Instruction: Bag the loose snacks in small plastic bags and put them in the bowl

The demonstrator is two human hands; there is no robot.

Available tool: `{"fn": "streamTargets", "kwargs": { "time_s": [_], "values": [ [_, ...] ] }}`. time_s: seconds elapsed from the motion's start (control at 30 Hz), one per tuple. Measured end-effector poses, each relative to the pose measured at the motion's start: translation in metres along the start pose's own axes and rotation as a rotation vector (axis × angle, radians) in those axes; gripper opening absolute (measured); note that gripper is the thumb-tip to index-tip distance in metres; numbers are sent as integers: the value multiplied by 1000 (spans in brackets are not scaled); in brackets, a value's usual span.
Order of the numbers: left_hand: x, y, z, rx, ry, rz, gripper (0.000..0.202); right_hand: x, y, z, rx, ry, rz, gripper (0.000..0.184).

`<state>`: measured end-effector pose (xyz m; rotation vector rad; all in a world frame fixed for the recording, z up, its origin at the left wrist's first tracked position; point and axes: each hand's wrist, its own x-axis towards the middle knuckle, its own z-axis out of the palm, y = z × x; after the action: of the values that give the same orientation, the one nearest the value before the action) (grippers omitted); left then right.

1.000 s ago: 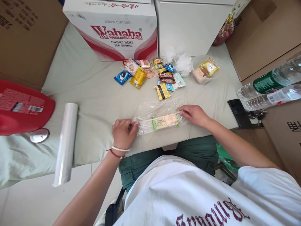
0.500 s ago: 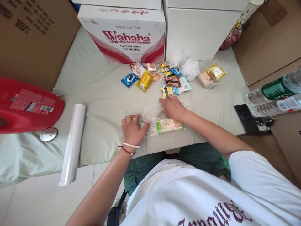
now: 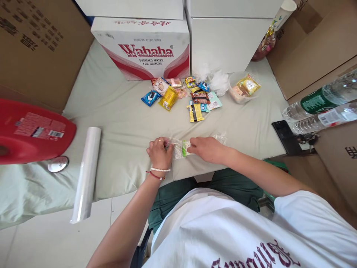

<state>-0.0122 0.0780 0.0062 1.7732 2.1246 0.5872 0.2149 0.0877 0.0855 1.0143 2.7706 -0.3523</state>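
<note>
Close to the table's front edge lies a snack packet (image 3: 184,148) with a green end, wrapped in clear plastic film (image 3: 177,149). My left hand (image 3: 160,153) is closed on the film's left end, its thumb and fingers pinching it. From the right, my right hand (image 3: 208,149) comes over the packet with fingers bent and pressed together on the film. It hides most of the packet; a crumpled film end (image 3: 221,138) shows beyond it. Behind my hands lie a yellow snack packet (image 3: 195,112) and several other small snacks.
A roll of plastic film (image 3: 87,173) and a red jug (image 3: 36,132) are at left. A Wahaha carton (image 3: 145,48) stands behind the snacks. At right are a clear plastic bowl (image 3: 233,93), bottles (image 3: 320,100), a phone (image 3: 284,136) and keys (image 3: 308,138).
My right hand has moved down and closer to the front edge, onto the packet. The film's far side is now folded over it. My left hand has closed on the film.
</note>
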Motion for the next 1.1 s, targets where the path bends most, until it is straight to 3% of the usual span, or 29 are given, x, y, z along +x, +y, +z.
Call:
{"fn": "streamTargets", "kwargs": {
  "time_s": [0.13,0.2,0.3,0.47,0.53,0.6,0.67,0.8,0.87,0.97,1.03,1.1],
  "values": [
    [1,-9,-7,-248,-71,113,36,-15,-6,23,68,65,-2,32],
    [2,-19,-14,-429,-132,171,28,-18,-4,31,181,108,34,34],
    [2,-34,-27,-549,-127,170,16,-19,-2,38,296,142,59,36],
    [-4,-38,-28,-325,-178,211,29,-19,-6,43,298,196,57,40],
    [-10,-31,-21,-210,-65,135,28,-21,-9,45,265,222,56,37],
    [-16,-24,-14,-87,29,80,49,-24,-13,48,241,265,43,37],
    [-23,-22,-11,0,36,85,60,-30,-15,52,245,337,25,41],
    [-32,-22,-22,-99,51,92,25,-43,-16,64,283,487,41,41],
    [-36,-16,-30,-255,26,47,23,-47,-16,69,295,519,62,39],
    [-43,10,-31,-436,-27,-20,22,-48,-18,74,320,538,72,42],
    [-48,33,-22,-488,-35,38,17,-45,-21,76,348,551,73,43],
    [-53,55,-7,-484,-72,200,16,-43,-23,78,394,577,76,40]
  ]
}}
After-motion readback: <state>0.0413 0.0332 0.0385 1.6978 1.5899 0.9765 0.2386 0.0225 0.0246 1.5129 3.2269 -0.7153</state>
